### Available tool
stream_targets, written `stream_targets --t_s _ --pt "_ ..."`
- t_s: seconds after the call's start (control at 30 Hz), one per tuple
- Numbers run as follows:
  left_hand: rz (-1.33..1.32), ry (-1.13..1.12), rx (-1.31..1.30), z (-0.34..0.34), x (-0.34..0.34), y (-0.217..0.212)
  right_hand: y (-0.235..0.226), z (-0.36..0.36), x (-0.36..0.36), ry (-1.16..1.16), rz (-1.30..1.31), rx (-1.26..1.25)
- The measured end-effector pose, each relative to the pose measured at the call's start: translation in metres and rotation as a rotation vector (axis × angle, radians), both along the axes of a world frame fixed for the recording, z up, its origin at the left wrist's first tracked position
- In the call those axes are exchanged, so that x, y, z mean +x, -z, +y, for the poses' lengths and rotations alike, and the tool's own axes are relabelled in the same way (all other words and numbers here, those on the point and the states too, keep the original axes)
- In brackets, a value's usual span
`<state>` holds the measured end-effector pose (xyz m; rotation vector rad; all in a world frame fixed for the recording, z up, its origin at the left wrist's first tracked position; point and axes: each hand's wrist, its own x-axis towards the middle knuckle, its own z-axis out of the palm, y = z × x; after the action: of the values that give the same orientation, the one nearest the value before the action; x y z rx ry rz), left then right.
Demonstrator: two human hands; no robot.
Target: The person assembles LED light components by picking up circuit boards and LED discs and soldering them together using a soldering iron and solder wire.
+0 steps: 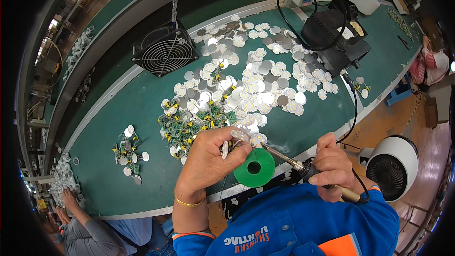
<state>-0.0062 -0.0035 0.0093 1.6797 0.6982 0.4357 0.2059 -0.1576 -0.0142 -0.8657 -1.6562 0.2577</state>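
My left hand (211, 154) pinches a small round white LED board (239, 136) and a thin strand of solder wire over the green bench (128, 109). A gold bangle circles that wrist. My right hand (334, 166) grips a soldering iron (289, 160) by its handle, the metal tip pointing left at the board. Just below the board stands a green solder spool (256, 168) near the bench's front edge. A big heap of round white and grey discs (251, 73) lies beyond my hands, with several small green circuit boards (194, 125) at its near left.
A black square fan (165, 51) stands at the back left. The black soldering station (336, 35) with looping cables sits at the back right. A small pile of finished pieces (129, 154) lies at the left. A white round fan (392, 166) stands on the floor. Another person's hands (68, 201) work at lower left.
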Motion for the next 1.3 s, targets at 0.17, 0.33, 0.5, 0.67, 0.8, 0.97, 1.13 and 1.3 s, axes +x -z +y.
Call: stream_targets --t_s 0.17,0.33,0.5,0.67,0.8,0.97,1.13,1.3 --pt "-0.005 -0.008 0.017 -0.002 -0.002 -0.001 0.002 0.009 0.003 0.063 -0.029 0.022" --pt "-0.059 -0.170 0.031 -0.005 -0.007 -0.007 -0.001 0.033 0.007 0.263 -0.170 -0.057" --pt "0.161 -0.521 0.373 0.004 -0.051 -0.018 0.012 0.051 0.009 0.211 -0.270 -0.148" --pt "0.668 -0.950 0.847 0.037 -0.135 -0.010 0.029 0.063 0.008 0.148 -0.347 -0.195" --pt "0.873 -1.014 1.099 0.033 -0.150 -0.014 0.028 0.078 0.004 0.117 -0.493 -0.208" --pt "0.537 -0.792 0.831 0.013 -0.116 -0.016 0.028 0.103 -0.013 0.138 -0.548 -0.207" --pt "0.332 -0.353 0.762 -0.004 -0.065 -0.012 0.026 0.108 -0.018 0.164 -0.627 -0.256" --pt "0.297 -0.139 0.757 -0.016 -0.049 -0.005 0.030 0.109 -0.020 0.127 -0.483 -0.292"
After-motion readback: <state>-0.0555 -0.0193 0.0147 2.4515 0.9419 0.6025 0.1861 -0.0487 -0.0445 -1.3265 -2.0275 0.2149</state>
